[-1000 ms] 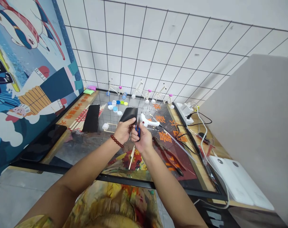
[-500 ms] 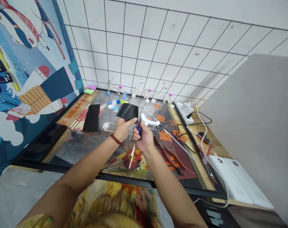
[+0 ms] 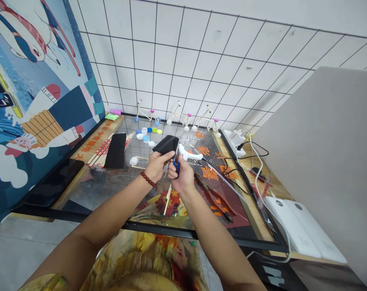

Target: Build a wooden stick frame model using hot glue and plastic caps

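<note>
My left hand [image 3: 157, 165], with a beaded bracelet at the wrist, pinches a black sheet [image 3: 166, 144] by its near edge. The sheet bends and its right side stands up. My right hand [image 3: 182, 173] is closed round the blue handles of small scissors [image 3: 176, 166], whose blades meet the sheet's right edge and are partly hidden by the fingers. Just beyond my right hand lies a white glue gun [image 3: 189, 154] with its cable. Left of my left hand is a small stick frame with a white cap [image 3: 134, 161].
Bundled sticks [image 3: 95, 155] and another black sheet [image 3: 115, 150] lie left. Coloured bottle caps [image 3: 145, 139] and several stick bicycle models [image 3: 174, 117] stand at the back. Pliers [image 3: 216, 200] and loose sticks [image 3: 167, 200] lie near the front. A power strip [image 3: 233, 143] with cables is right.
The black sheet has turned and bent in my left hand, its left part drawing in toward the right. Both hands stay nearly in place, the scissors still at the sheet's edge.
</note>
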Demonstrator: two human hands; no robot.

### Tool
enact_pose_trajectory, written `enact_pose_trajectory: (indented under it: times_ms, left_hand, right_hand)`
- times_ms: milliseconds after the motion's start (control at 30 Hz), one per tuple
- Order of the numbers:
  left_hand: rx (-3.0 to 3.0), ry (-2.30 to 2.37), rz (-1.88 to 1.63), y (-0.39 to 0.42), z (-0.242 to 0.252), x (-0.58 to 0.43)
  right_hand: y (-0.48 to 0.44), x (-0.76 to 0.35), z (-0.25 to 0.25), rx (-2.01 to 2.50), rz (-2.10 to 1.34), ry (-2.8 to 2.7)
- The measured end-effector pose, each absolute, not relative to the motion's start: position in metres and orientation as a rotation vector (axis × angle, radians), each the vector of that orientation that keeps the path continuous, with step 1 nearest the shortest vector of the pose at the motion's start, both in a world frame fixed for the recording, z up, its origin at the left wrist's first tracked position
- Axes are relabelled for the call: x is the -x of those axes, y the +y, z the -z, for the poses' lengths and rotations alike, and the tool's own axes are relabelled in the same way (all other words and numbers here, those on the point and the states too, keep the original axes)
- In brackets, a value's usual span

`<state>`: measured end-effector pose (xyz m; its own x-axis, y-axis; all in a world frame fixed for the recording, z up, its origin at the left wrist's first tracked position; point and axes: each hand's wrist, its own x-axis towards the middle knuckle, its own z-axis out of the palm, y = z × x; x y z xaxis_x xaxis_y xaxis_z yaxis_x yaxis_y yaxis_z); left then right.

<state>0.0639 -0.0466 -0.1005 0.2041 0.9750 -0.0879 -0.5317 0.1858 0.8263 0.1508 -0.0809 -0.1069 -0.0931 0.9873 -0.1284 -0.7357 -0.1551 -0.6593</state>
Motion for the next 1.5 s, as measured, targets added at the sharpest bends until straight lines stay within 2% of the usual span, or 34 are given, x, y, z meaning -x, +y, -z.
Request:
enact_pose_trajectory:
  times_ms: [767, 1000, 1500]
  left_hand:
    - [-0.694, 0.7, -1.213, -0.0507, 0.0973, -0.0664]
    - [-0.709, 0.756, -1.041, -0.0538, 0.0964, -0.0653]
    - [-0.658, 0.726, -0.896, -0.0466, 0.1039, -0.0639]
  right_hand:
    - [-0.0817, -0.1482, 0.1058, 0.649, -1.661, -0.452]
    - [-0.0816, -0.1468, 0.1059, 0.633, -1.659, -0.464]
    - [-0.081, -0.1494, 0.1099, 0.575, -1.721, -0.459]
